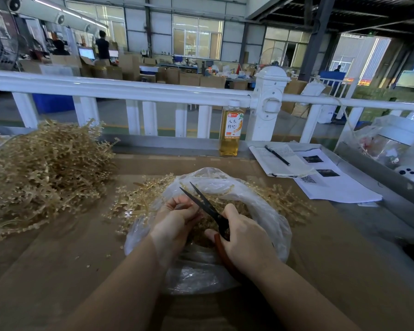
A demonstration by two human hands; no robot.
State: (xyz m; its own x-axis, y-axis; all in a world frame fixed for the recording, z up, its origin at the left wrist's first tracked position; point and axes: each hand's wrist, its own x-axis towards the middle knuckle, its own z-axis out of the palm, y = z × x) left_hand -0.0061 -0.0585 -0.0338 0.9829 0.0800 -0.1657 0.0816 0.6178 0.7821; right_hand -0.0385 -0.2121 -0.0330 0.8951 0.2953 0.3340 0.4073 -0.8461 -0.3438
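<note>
Head view. Over the open clear plastic bag (270, 211) on the cardboard-covered table (58, 271): left hand (177, 218) with fingers curled, pinching what looks like a thin sprig stem (182, 207) right beside the blades. Right hand (244, 240) wrapped round the red-brown handle of the black scissors (201, 201), blades parted, tips pointing away and leftward.

To cut well:
- Hold the stem taut and feed it deep toward the pivot rather than the tips.
- Tuck the left fingertips back from the cut line.
- Squeeze once, cleanly.
- Stay above the bag mouth, letting offcuts drop in among the tan beaded sprigs (239, 206) already there.

Hard to make out or hidden:
- The pinched stem, mostly hidden by the left fingers, so exact cut point unclear.
- The scissor handle, largely buried under the right palm.
- The near side of the bag, covered by both forearms.
- The big sprig pile (41, 168) on the left, cut off by the frame edge.
- The print on the amber drink bottle (230, 130), only partly legible.
</note>
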